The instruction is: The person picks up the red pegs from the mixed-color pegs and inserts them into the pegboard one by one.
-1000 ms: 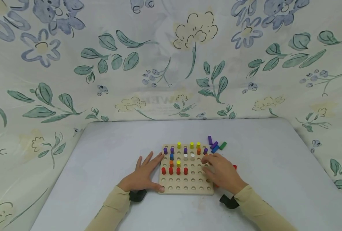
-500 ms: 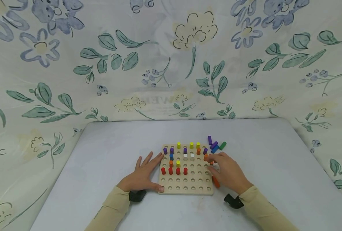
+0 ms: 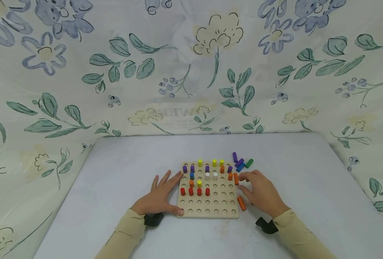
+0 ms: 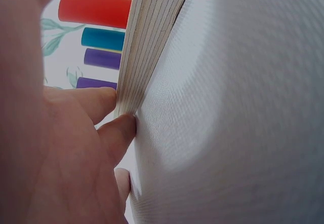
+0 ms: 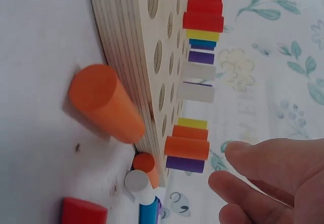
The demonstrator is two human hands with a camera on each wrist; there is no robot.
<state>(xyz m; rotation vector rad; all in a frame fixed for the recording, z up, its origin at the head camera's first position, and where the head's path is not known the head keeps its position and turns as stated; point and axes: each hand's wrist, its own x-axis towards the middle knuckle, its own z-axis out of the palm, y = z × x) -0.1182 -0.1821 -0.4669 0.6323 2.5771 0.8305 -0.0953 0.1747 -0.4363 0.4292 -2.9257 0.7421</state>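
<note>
A wooden pegboard (image 3: 211, 216) lies flat on the table, with red, orange, yellow, white, blue and purple pegs upright in some holes. My left hand (image 3: 157, 199) rests spread along its left edge. Its fingertips touch the plywood side in the left wrist view, the thumb at the near corner. Just right of the board is my right hand (image 3: 263, 192), thumb and forefinger apart with nothing seen between them. Close to these fingers, an orange peg (image 3: 230, 176) stands in the board's right column. Another orange peg (image 3: 236, 178) lies beside the board.
A further orange peg (image 3: 241, 203) lies nearer on the right. Purple (image 3: 235, 157), blue (image 3: 240, 167) and green (image 3: 249, 163) pegs lie past the board's far right corner. The right wrist view also shows loose white (image 5: 139, 186) and red (image 5: 85, 211) pegs.
My right hand has drawn back rightward from the board, uncovering the upright orange peg in the right column and orange pegs beside the board. My left hand stays put.
</note>
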